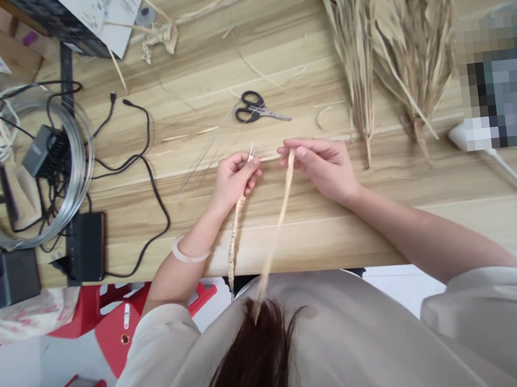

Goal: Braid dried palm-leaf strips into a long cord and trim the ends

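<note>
Between thumb and fingers, my left hand (239, 174) pinches the top of a narrow braided straw strip (233, 245). The braid hangs down past the table's front edge, and thin ends poke up above my thumb. My right hand (324, 165) is closed on a pale straw strand (282, 206), whose long tail runs down toward my lap. A short stretch of the strand spans the gap between both hands. Just beyond them lie black-handled scissors (261, 108), their blades pointing right. Fine wires (207, 146) rest on the wood left of the scissors.
Bundles of dried husk leaves (355, 54) lie at the back right. On the left are a coil of wire (84, 168), black cables (153, 186) and a dark adapter (86, 245). A box (87, 20) and a knotted straw piece (162, 40) are at the back left. Red stools (116, 331) stand below.
</note>
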`<action>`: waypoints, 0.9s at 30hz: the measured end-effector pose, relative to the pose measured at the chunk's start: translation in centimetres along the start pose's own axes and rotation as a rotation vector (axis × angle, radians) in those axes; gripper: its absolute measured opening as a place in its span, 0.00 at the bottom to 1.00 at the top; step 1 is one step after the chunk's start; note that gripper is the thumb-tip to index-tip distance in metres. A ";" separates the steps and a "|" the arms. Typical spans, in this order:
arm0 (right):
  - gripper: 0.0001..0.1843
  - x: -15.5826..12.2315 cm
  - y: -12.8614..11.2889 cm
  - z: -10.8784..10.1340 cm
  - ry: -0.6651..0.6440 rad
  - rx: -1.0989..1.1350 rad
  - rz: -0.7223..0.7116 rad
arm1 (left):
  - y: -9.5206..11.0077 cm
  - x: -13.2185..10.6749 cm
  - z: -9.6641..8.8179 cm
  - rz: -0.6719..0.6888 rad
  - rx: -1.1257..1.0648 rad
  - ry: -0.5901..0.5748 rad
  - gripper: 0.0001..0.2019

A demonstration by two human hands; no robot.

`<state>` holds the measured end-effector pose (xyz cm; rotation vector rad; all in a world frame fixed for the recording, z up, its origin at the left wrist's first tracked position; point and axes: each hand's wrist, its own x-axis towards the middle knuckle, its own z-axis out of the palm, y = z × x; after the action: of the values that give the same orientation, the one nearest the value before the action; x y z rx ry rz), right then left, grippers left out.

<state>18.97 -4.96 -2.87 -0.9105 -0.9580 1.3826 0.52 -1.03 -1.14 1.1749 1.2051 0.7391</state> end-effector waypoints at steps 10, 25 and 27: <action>0.21 0.3 -0.3 0.2 0.007 0.205 0.204 | -0.1 -0.1 0.0 0.019 -0.011 -0.045 0.16; 0.14 0.3 -0.5 0.2 -0.015 0.281 0.366 | 0.1 -0.9 0.7 -0.020 -0.103 -0.096 0.19; 0.15 0.3 -0.4 0.2 -0.022 0.269 0.367 | 0.2 -0.9 0.7 -0.023 -0.104 -0.100 0.19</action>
<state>18.92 -4.62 -2.42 -0.8947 -0.6174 1.7860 1.02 -2.02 -0.71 1.0976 1.0833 0.7087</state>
